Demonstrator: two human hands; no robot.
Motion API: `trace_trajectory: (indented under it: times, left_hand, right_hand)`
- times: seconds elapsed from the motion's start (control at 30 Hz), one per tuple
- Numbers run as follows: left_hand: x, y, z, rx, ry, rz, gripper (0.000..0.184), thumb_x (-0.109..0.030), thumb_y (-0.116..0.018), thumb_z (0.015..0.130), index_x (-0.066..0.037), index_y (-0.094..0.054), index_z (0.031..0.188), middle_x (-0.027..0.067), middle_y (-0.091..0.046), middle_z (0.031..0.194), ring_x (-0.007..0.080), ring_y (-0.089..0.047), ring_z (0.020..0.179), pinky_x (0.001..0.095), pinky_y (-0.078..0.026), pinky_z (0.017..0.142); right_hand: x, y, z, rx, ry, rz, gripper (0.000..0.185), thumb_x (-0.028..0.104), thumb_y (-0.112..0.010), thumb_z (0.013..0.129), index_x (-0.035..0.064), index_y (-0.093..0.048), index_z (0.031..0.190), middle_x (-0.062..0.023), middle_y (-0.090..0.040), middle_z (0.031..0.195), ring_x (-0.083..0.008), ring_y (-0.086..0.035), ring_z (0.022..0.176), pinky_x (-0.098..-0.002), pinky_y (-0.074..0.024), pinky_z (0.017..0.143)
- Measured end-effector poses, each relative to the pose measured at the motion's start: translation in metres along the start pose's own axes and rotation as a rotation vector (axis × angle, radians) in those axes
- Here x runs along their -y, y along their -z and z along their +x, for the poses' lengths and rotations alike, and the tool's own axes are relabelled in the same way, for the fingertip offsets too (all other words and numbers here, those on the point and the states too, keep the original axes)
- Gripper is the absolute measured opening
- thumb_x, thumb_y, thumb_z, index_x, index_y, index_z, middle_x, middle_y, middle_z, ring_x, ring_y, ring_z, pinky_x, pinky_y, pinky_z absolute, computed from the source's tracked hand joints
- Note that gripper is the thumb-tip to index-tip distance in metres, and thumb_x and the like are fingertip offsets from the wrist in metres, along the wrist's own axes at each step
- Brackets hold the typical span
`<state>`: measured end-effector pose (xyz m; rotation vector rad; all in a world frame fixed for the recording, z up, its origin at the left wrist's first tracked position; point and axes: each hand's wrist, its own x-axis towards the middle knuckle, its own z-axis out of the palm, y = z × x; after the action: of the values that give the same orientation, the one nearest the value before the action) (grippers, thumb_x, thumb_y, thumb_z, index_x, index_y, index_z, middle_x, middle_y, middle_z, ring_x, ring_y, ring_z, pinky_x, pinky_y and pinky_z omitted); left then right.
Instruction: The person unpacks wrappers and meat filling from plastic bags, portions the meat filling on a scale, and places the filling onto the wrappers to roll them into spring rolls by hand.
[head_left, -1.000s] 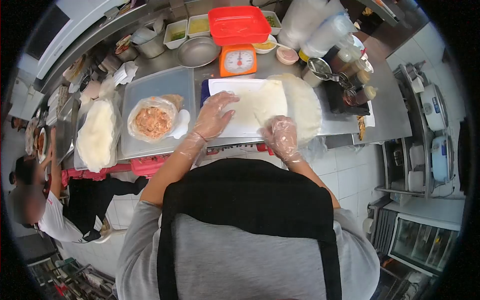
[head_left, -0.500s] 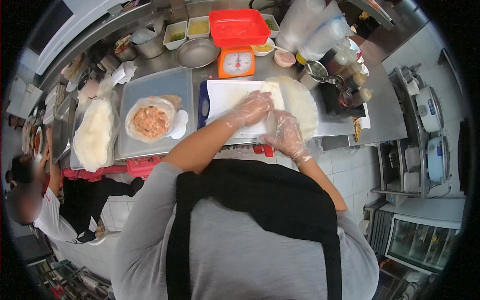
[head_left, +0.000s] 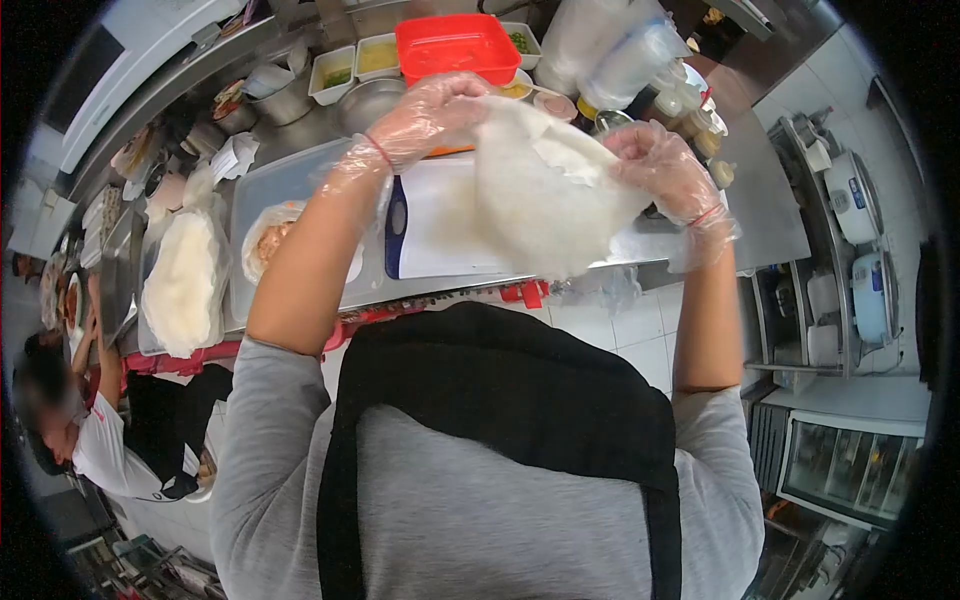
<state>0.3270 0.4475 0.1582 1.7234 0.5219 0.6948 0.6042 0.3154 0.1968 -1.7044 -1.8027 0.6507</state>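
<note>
A thin, round, white dough wrapper (head_left: 545, 195) hangs in the air, held up by both of my hands in clear plastic gloves. At its upper left edge, my left hand (head_left: 435, 115) pinches it. The fingers of my right hand (head_left: 665, 170) grip the upper right edge. Below the wrapper lies a white cutting board (head_left: 435, 225), partly hidden, with a dark blue board edge (head_left: 397, 232) showing at its left. Left of the board, a bag of pinkish minced filling (head_left: 268, 240) is half covered by my left arm.
A stack of white wrappers (head_left: 183, 280) sits at the left. Behind my hands are a red tray (head_left: 462, 50), small tubs (head_left: 332, 75), a metal bowl (head_left: 365, 102) and an orange scale, mostly hidden. Sauce bottles (head_left: 705, 130) stand at right. Another person (head_left: 110, 430) works at far left.
Both hands have risen from the board and moved apart. The round wrapper that lay on the right of the board is now lifted and stretched between them. The scale has become mostly covered.
</note>
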Motion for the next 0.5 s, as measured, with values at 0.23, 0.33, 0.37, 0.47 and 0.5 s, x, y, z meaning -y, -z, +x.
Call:
trace_trajectory:
  times: [0.23,0.33,0.37,0.47,0.5]
  left_hand:
    - [0.017,0.032,-0.01,-0.2,-0.037,0.09,0.018,-0.012,-0.056,0.086,-0.002,-0.062,0.099,0.0031,-0.065,0.101,0.0112,-0.059,0.09,0.0252,-0.047,0.084]
    - [0.005,0.019,-0.022,-0.327,-0.129,0.431,0.02,-0.013,-0.058,0.081,-0.004,-0.064,0.099,0.008,-0.067,0.096,0.0172,-0.063,0.087,0.0289,-0.049,0.081]
    - [0.002,0.01,-0.027,-0.368,-0.145,0.582,0.021,-0.013,-0.059,0.079,-0.005,-0.065,0.099,0.0103,-0.068,0.094,0.02,-0.064,0.086,0.0306,-0.05,0.08]
    - [-0.001,-0.022,-0.024,-0.338,-0.009,0.741,0.022,-0.015,-0.061,0.078,-0.008,-0.064,0.099,0.0159,-0.067,0.091,0.0288,-0.065,0.086,0.0359,-0.05,0.078]
    - [-0.002,-0.028,-0.025,-0.333,-0.06,0.752,0.022,-0.016,-0.061,0.078,-0.009,-0.064,0.099,0.0163,-0.067,0.092,0.0303,-0.064,0.087,0.0372,-0.05,0.078]
  right_hand:
    - [-0.034,-0.028,0.042,-0.143,0.01,0.399,0.013,0.011,-0.057,0.085,0.001,-0.065,0.088,-0.0025,-0.064,0.077,-0.0094,-0.058,0.073,-0.0236,-0.0461,0.068]
    - [-0.035,-0.044,0.047,-0.258,0.089,0.44,0.017,0.011,-0.059,0.084,0.0005,-0.062,0.098,-0.0049,-0.065,0.084,-0.013,-0.061,0.079,-0.0265,-0.0486,0.073]
    - [-0.027,-0.058,0.04,-0.251,0.162,0.474,0.02,0.011,-0.059,0.084,0.0003,-0.061,0.1,-0.0059,-0.066,0.086,-0.0148,-0.062,0.081,-0.0279,-0.0491,0.074]
    - [0.016,-0.123,0.031,-0.436,0.442,0.233,0.029,0.013,-0.063,0.081,0.0006,-0.057,0.107,-0.0116,-0.066,0.093,-0.0237,-0.064,0.086,-0.034,-0.0501,0.077]
    - [0.03,-0.143,0.032,-0.514,0.498,0.14,0.031,0.014,-0.064,0.08,0.0009,-0.056,0.108,-0.0135,-0.066,0.094,-0.0267,-0.064,0.087,-0.036,-0.0502,0.078]
